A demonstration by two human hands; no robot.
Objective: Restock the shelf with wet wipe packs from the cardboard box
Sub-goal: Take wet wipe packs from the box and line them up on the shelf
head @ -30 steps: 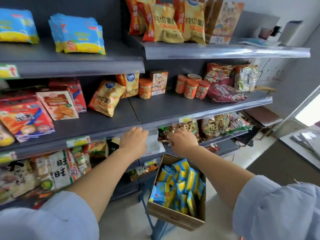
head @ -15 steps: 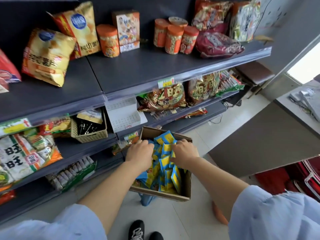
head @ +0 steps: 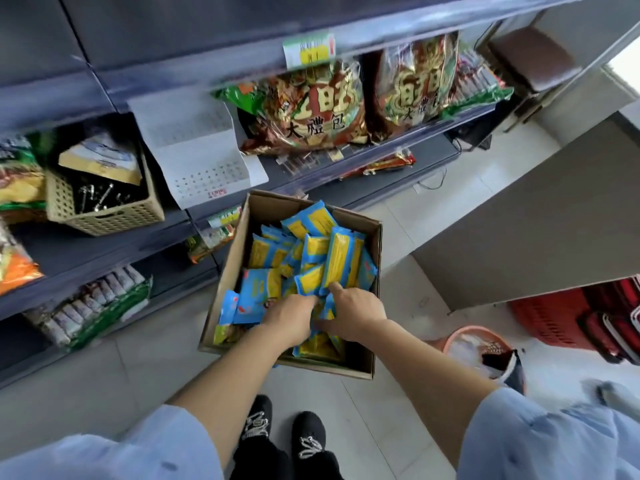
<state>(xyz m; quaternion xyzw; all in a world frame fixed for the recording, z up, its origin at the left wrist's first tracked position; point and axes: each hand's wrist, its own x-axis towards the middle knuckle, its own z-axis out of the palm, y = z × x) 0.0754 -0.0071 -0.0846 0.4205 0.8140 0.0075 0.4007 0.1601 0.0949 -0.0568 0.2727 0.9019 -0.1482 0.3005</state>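
Packs point(head: 341, 258) touch left hand point(head: 291, 317), right hand point(head: 353, 311).

The cardboard box point(head: 228, 271) is plain brown paperboard, matt and slightly rough, with raw cut edges. The wet wipe packs point(head: 341, 261) inside it are wrapped in thin blue and yellow plastic film, glossy and creased. The shelf point(head: 104, 251) looks like dark grey painted metal, smooth with a dull sheen. On it, a beige basket point(head: 114, 216) is moulded plastic lattice, matt. The big snack bags point(head: 311, 109) are shiny, crinkled foil-like film. A white perforated panel point(head: 204, 143) looks matt. The floor point(head: 433, 188) is pale smooth tile. The sleeves point(head: 540, 431) are soft light blue cloth.
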